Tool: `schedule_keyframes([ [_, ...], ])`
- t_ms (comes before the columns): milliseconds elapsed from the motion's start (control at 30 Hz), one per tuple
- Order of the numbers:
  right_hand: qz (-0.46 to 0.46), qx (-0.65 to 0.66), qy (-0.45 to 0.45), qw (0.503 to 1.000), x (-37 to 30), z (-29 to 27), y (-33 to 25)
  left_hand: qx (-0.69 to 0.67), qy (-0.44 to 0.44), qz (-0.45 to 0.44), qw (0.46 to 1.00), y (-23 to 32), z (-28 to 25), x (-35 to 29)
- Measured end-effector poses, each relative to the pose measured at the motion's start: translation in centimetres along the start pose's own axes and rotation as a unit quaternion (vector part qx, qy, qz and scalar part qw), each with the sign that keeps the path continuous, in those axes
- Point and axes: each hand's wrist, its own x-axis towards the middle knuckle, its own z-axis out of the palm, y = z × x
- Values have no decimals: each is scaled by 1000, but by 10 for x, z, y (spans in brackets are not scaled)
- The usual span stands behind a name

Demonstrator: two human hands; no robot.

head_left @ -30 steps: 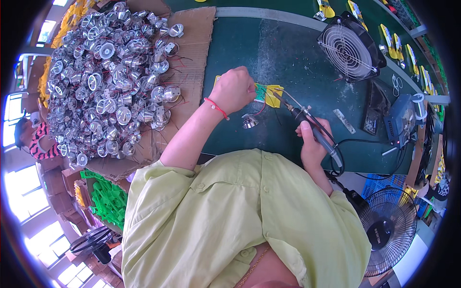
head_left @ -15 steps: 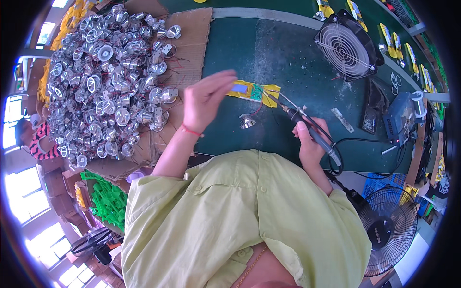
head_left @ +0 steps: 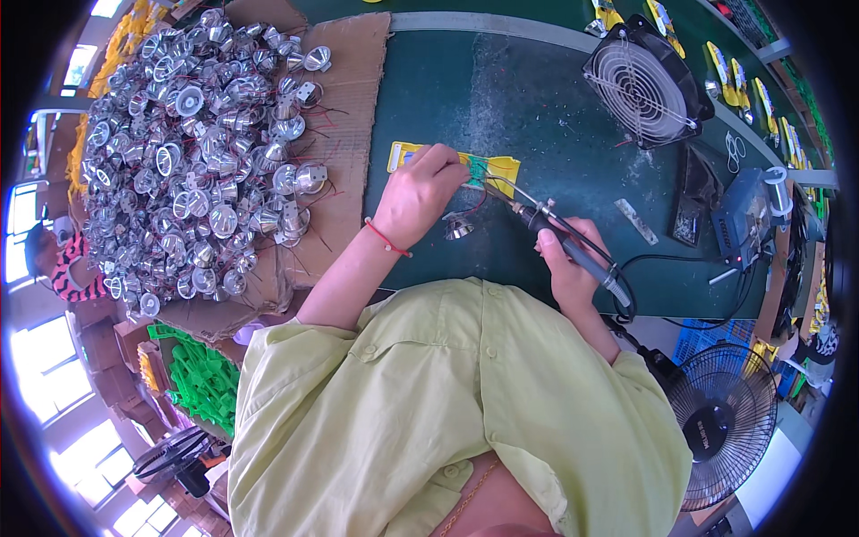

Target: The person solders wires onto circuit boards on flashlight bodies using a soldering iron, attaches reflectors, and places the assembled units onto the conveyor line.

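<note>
My right hand (head_left: 573, 273) is closed around the handle of a soldering iron (head_left: 592, 265), its tip close to a green circuit board (head_left: 480, 169). The board sits in a yellow plastic housing (head_left: 508, 168) lying on the table. Over the housing's left part, my left hand (head_left: 419, 192) has its fingers pinched together at the board's edge; whatever is between them is hidden. A small silver reflector lamp (head_left: 458, 227) lies just below the board, with a red wire running up toward it.
A large heap of silver reflector lamps (head_left: 206, 170) with wires covers the cardboard (head_left: 344, 116) at left. A square fan (head_left: 640, 85) stands at the far right, near a metal strip (head_left: 636, 221) and a blue soldering station (head_left: 747, 219). The iron's cord (head_left: 667, 260) crosses the right side.
My left hand has come down and right onto the housing, its fingers going from stretched out to pinched. My right hand and the iron have shifted slightly left.
</note>
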Motion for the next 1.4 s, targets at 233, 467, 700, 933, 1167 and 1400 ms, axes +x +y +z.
schedule_keyframes([
  [233,33,-2,13,999,0,2,-2,2,-11,-15,1000,0,2,-3],
  [467,31,-17,7,999,2,2,3,0,0,-17,1000,2,4,-5],
  [700,49,0,5,999,0,4,-3,-10,-1,-20,1000,-1,4,-8],
  [933,56,22,-6,998,0,3,-6,-10,3,-25,1000,0,3,-6],
  [1167,57,41,6,997,0,2,-6,-9,-12,-17,1000,-2,1,-6],
  [1400,8,47,86,995,13,-14,-1,14,-30,-35,999,-8,-39,20],
])
